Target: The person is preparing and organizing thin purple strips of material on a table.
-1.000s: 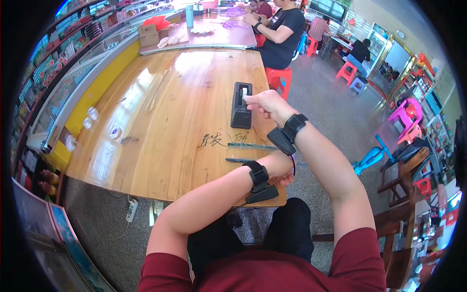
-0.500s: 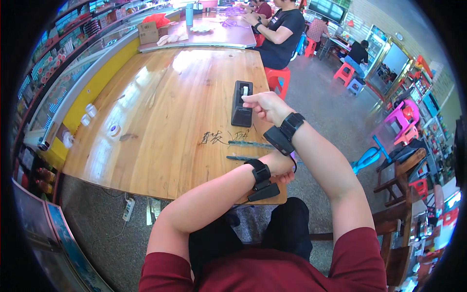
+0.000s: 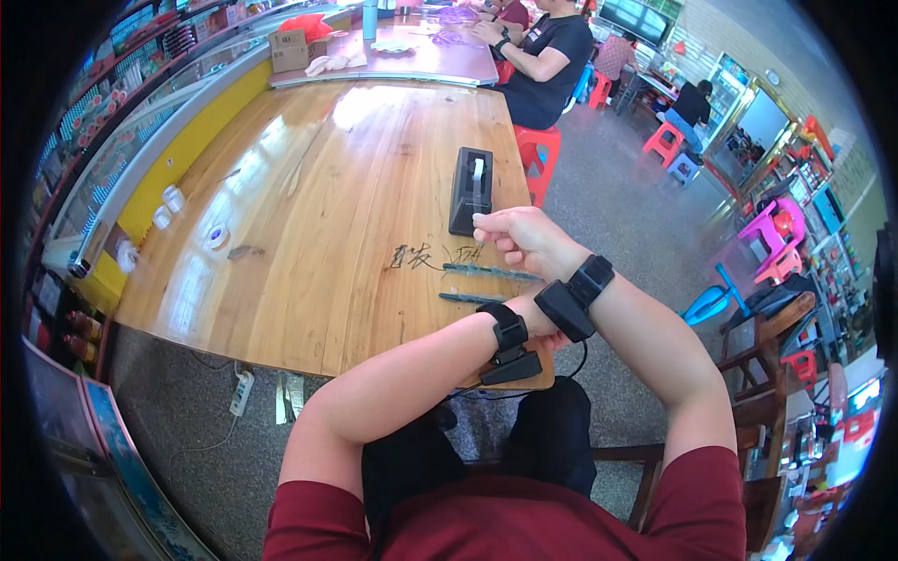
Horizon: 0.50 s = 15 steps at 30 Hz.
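1. Glossy, grainy wooden table (image 3: 309,215); on it a blocky black tape dispenser (image 3: 470,190), upright near the far right edge.
2. Right hand (image 3: 524,241) hovers just beside its near end, fingertips pressed together, pinching a pale strip of tape (image 3: 478,222).
3. Left hand (image 3: 547,323) is mostly hidden under the right wrist; grip unclear.
4. Two thin dark strips (image 3: 486,272) lie flat nearby.
5. Since before, the right hand has drawn back off the dispenser.

You sit at a wooden table (image 3: 309,224). On it a black tape dispenser (image 3: 470,190) stands near the right edge, two dark strips (image 3: 491,272) lie just before it by some scrawled marks, and a small tape roll (image 3: 216,237) rests far left.
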Each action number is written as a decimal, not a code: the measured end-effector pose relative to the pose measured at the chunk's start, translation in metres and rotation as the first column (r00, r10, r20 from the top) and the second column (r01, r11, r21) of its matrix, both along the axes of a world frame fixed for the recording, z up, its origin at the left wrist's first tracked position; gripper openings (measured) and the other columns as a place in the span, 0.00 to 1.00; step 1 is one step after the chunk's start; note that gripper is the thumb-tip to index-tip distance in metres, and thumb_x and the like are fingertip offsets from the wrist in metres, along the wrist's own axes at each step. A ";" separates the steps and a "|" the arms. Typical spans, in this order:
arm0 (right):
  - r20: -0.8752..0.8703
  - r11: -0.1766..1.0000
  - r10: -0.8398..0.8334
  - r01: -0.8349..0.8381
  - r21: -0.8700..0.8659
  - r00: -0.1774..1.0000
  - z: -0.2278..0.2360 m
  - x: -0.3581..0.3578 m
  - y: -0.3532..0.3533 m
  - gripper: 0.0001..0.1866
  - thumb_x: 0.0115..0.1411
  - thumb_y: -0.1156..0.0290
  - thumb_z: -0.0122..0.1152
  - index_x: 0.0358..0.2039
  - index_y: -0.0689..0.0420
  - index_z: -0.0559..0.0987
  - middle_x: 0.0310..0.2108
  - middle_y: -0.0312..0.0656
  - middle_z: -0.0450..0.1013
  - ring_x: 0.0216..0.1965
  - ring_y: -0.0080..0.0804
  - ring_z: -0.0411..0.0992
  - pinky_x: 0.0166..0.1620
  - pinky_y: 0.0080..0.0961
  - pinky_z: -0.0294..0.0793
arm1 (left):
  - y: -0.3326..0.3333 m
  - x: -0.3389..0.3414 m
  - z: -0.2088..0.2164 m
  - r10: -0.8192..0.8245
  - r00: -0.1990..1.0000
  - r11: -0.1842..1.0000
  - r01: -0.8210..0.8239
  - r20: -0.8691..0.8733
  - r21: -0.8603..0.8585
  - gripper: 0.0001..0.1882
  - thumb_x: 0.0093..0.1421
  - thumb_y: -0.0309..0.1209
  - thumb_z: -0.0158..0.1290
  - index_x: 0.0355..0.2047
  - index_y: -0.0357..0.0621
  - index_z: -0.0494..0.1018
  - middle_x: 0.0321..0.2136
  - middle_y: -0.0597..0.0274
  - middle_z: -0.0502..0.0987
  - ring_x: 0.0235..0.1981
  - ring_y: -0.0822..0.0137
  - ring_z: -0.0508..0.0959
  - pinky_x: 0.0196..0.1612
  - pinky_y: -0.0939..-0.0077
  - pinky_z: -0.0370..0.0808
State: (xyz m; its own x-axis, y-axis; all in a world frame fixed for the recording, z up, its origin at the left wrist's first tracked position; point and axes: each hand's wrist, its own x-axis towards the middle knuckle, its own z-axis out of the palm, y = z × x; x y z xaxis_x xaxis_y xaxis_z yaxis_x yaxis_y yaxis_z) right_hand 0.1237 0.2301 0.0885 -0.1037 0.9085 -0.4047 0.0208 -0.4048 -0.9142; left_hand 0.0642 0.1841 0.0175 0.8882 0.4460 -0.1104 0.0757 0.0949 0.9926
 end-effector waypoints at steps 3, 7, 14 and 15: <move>0.018 1.000 -0.001 0.001 -0.018 1.000 -0.003 0.003 0.004 0.07 0.59 0.70 0.62 0.27 0.60 0.76 0.24 0.33 0.71 0.17 0.13 0.52 0.17 0.14 0.49 | 0.000 0.002 0.002 -0.041 0.999 0.999 0.041 -0.019 -0.001 0.12 0.60 0.28 0.50 0.19 0.46 0.73 0.14 0.64 0.73 0.14 0.74 0.74 0.16 0.84 0.69; 0.183 0.997 0.060 -0.049 -0.064 0.981 -0.012 0.005 0.007 0.07 0.58 0.70 0.62 0.26 0.60 0.77 0.22 0.34 0.71 0.16 0.13 0.55 0.17 0.14 0.50 | 0.001 0.006 0.008 -0.076 0.990 0.994 0.084 -0.115 0.064 0.11 0.61 0.31 0.50 0.21 0.44 0.73 0.15 0.63 0.74 0.15 0.73 0.75 0.18 0.82 0.71; 0.355 0.954 0.192 -0.259 0.152 0.915 0.035 0.069 -0.019 0.11 0.59 0.62 0.64 0.29 0.58 0.80 0.22 0.31 0.75 0.16 0.11 0.58 0.17 0.13 0.53 | 0.002 -0.005 0.021 0.004 0.971 0.980 -0.051 -0.239 -0.194 0.15 0.64 0.39 0.48 0.34 0.37 0.72 0.24 0.54 0.76 0.20 0.66 0.77 0.23 0.75 0.74; 0.348 0.958 0.184 -0.246 0.145 0.919 0.036 0.083 -0.025 0.11 0.59 0.62 0.64 0.29 0.58 0.80 0.22 0.31 0.75 0.16 0.11 0.58 0.17 0.13 0.53 | 0.004 -0.006 0.018 -0.010 0.970 0.978 -0.041 -0.244 -0.202 0.15 0.64 0.39 0.48 0.34 0.37 0.72 0.24 0.54 0.76 0.20 0.66 0.77 0.23 0.75 0.74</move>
